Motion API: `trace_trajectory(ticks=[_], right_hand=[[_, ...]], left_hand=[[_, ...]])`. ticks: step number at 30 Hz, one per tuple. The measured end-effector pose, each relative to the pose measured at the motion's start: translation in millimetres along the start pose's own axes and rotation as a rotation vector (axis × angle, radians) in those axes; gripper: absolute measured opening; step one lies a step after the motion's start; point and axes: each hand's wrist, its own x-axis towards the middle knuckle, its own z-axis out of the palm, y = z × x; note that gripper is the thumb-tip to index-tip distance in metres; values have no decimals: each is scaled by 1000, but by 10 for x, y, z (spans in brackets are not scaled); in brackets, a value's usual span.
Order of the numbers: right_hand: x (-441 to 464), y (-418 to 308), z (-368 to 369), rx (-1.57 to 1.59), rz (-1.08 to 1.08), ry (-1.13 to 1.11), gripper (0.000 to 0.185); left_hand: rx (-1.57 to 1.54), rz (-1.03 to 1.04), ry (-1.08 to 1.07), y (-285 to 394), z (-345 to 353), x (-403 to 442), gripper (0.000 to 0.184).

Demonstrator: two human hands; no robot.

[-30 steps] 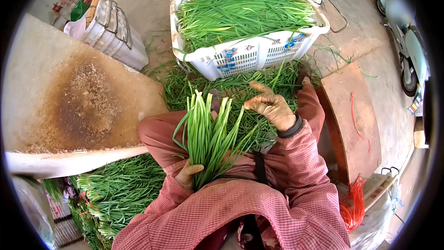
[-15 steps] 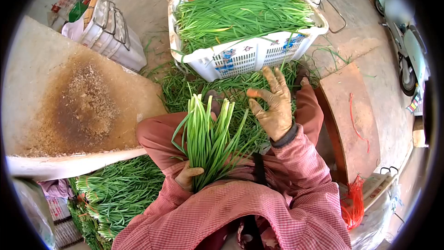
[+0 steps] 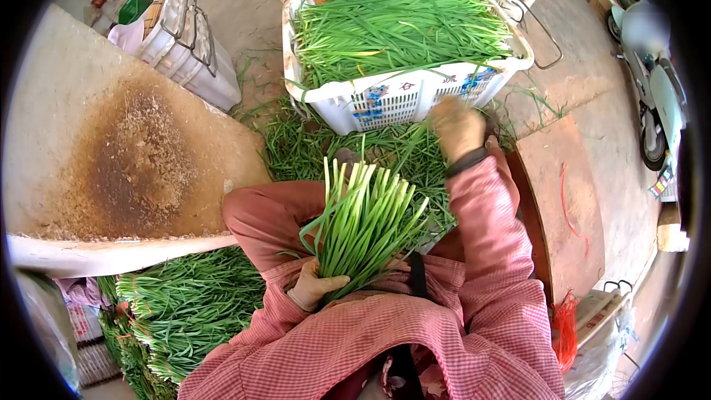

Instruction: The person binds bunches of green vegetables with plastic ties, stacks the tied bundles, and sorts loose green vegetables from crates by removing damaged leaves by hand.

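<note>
My left hand [image 3: 317,284], in a pale glove, is closed around a bunch of garlic chives [image 3: 359,226] over my lap. Their pale cut ends point up and away from me. My right hand [image 3: 457,130], gloved and smeared by motion, is out ahead by the front of a white plastic crate [image 3: 404,98]; its fingers cannot be made out. A big heap of garlic chives [image 3: 404,26] fills that crate. Loose green leaves [image 3: 296,144] litter the floor between my feet and the crate.
On my left stands a stained board-topped surface [image 3: 141,155], with bundled chives [image 3: 196,304] below it. To the right are a brown board [image 3: 559,200] and red string [image 3: 565,333]. White crates [image 3: 189,52] stand at the back left, a scooter [image 3: 655,96] at the far right.
The bunch in my left hand has swung slightly right and its stems now fan wider. My right hand, spread-fingered before, has moved a little forward and right and become blurred.
</note>
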Motion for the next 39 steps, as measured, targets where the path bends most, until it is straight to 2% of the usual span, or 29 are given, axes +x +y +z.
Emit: trace_trajectory(ticks=[1, 3, 4, 6, 8, 9, 11, 12, 13, 14, 15, 16, 17, 19, 20, 21, 23, 25, 27, 29, 31, 32, 34, 35, 36, 38, 39], right_hand=[[111, -291, -135, -740, -33, 334, 15], [529, -235, -641, -1214, -656, 601, 41], [450, -348, -487, -1151, -762, 548, 55], [-212, -848, 137, -1066, -870, 136, 67], [-916, -854, 621, -1232, -959, -396, 62], [-1042, -646, 730, -1436, -1058, -586, 60], [-948, -455, 903, -1569, -825, -1021, 40], [-760, -430, 815, -1417, -951, -729, 18], [-569, -404, 727, -1221, -1048, -456, 12], [-201, -165, 583, -1153, -973, -266, 9], [97, -203, 409, -1260, -697, -86, 8], [182, -250, 145, -1344, -464, 36, 21], [62, -330, 19, -1547, -364, 155, 42], [127, 30, -161, -707, -93, -580, 72], [-141, -155, 9, -842, 163, -628, 92], [-276, -18, 126, -841, 175, -611, 92], [-364, 358, 297, -1098, 56, -790, 57], [-81, 416, 355, -774, 32, -763, 34], [215, 32, 70, -1095, -6, -353, 38], [71, -158, -338, -806, 13, 198, 42], [-349, -247, -465, -1091, 72, -1, 51], [-614, -149, -466, -1096, 73, 8, 51], [-1183, 124, -437, -320, 669, -737, 71], [-1399, 112, -315, -275, 686, -751, 63], [-1461, 305, -270, -8, 728, -869, 45], [-1430, 504, -223, 381, 854, -862, 28], [-1370, 566, -247, 394, 794, -843, 26]], left_hand=[[2, 11, 16, -9, 11, -9, 38], [1, 23, 27, -62, -14, 2, 37], [5, 31, 33, -73, -16, 27, 36], [50, 15, 31, -27, 47, 60, 37], [103, -18, 19, -32, 85, 73, 37], [110, -7, 22, -41, 91, 71, 39], [120, 2, 21, -27, 75, 70, 40], [18, 27, -13, -4, 56, 59, 42], [-86, 45, -48, 10, 37, 39, 44], [-124, 13, -14, 20, 17, 28, 46], [-123, -6, -28, 6, -38, 10, 46], [-126, -53, -62, -1, -112, 21, 46], [-126, -94, -98, 2, -154, 51, 46], [-76, -129, -132, 31, -141, 92, 48], [-100, -141, -178, 36, -123, 118, 50], [-123, -151, -221, 39, -101, 142, 51], [-97, -140, -253, 105, -10, 144, 53], [-69, -121, -271, 137, -36, 150, 54], [-24, -140, -257, 78, -154, 121, 58], [-50, -149, -240, 74, -185, 89, 58], [-109, -147, -224, 88, -184, 134, 59], [-143, -150, -220, 81, -162, 163, 59], [-220, -161, -210, 30, -103, 206, 60], [-221, -166, -215, 29, -81, 220, 60], [-203, -205, -262, 69, -64, 232, 61], [-172, -240, -295, 167, 1, 210, 62], [-142, -180, -344, 213, 91, 179, 61]])
